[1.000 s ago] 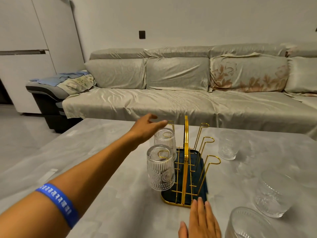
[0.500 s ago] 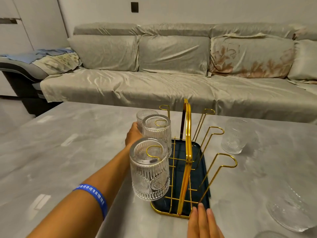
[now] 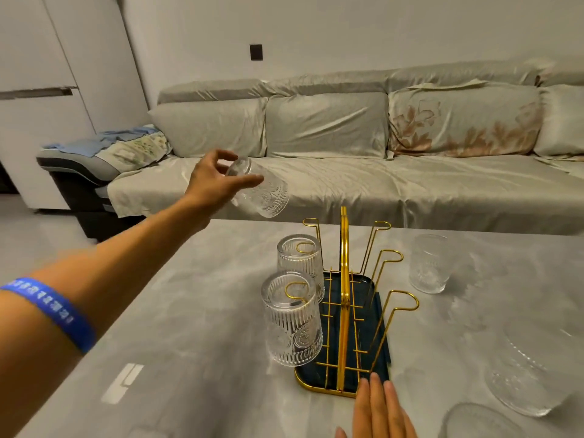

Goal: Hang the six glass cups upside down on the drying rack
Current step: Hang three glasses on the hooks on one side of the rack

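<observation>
A gold wire drying rack (image 3: 344,298) with a dark tray stands on the grey table. Two ribbed glass cups hang upside down on its left pegs, the near cup (image 3: 292,324) and the cup behind it (image 3: 300,257). My left hand (image 3: 215,181) holds a third glass cup (image 3: 265,191) tilted in the air, above and left of the rack's far left peg (image 3: 311,222). My right hand (image 3: 379,409) lies flat, fingers touching the tray's near edge. Three more cups stand on the table: one far right of the rack (image 3: 428,263), one near right (image 3: 531,371), one at the bottom edge (image 3: 477,422).
The rack's three right pegs (image 3: 398,305) are bare. A long grey sofa (image 3: 347,172) runs behind the table. A dark chair with cloths (image 3: 94,159) stands at the left. The table (image 3: 189,311) is bare to the left of the rack.
My left hand has picked the third cup up from the table behind the rack and lifted it, tilting it over. The right hand has stayed at the tray's edge.
</observation>
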Tool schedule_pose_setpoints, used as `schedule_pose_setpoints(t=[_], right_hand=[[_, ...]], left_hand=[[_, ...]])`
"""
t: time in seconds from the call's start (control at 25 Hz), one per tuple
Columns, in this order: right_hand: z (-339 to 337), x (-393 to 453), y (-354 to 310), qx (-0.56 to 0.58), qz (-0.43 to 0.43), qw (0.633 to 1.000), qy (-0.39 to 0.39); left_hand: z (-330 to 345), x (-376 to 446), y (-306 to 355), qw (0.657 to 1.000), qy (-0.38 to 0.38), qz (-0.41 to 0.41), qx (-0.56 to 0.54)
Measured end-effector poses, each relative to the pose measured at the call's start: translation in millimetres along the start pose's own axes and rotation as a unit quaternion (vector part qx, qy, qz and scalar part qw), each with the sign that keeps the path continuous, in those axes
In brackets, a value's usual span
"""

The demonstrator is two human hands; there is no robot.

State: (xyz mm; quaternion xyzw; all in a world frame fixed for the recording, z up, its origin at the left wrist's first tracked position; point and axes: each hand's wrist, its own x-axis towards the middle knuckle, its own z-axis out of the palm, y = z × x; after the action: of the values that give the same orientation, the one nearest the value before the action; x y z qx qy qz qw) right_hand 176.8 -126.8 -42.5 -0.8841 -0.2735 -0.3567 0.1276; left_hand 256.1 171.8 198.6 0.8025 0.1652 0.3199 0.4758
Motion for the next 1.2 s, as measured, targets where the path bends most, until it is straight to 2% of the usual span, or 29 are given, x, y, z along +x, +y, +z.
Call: schedule_pose_setpoints(t=[0.04, 0.12, 0.24, 0.36, 0.52, 0.6, 0.92, 0.96, 1.04, 1.12, 1.2], right_hand=[[-4, 0, 13, 0.015, 0.006, 0.998, -0.064], [-8, -4, 13, 0.021, 0.013, 0.992, -0.125], [-10, -6, 12, 0.048, 0.018, 0.994, -0.098], [-7, -9, 6, 0.038, 0.024, 0.993, -0.112], [-2, -5, 6, 0.017, 0.055, 0.991, -0.124], [-2, -5, 6, 0.003, 0.053, 0.992, -0.115], [-7, -13, 1, 0.068, 0.066, 0.988, -0.125], [-10, -13, -1, 0.074, 0.080, 0.986, -0.130], [-18, -14, -6, 0.102, 0.110, 0.970, -0.193], [-30, -12, -12, 0.101, 0.140, 0.958, -0.229], [-40, -5, -15, 0.083, 0.158, 0.957, -0.228]], left_hand=[[0, 1, 16, 1.000, -0.016, 0.018, 0.007], [11, 1, 39, 0.997, -0.049, 0.045, 0.029], [36, -3, 53, 0.992, -0.084, 0.054, 0.083], [56, -6, 48, 0.986, -0.116, 0.031, 0.112], [79, -10, 33, 0.983, -0.116, -0.028, 0.143], [92, -14, 24, 0.979, -0.127, -0.032, 0.159], [114, -21, -1, 0.963, -0.147, -0.045, 0.219], [115, -22, -2, 0.963, -0.150, -0.050, 0.219], [110, -22, 0, 0.965, -0.160, -0.069, 0.195], [96, -29, 0, 0.980, -0.133, -0.092, 0.112], [69, -56, -16, 0.993, -0.011, -0.117, 0.014]])
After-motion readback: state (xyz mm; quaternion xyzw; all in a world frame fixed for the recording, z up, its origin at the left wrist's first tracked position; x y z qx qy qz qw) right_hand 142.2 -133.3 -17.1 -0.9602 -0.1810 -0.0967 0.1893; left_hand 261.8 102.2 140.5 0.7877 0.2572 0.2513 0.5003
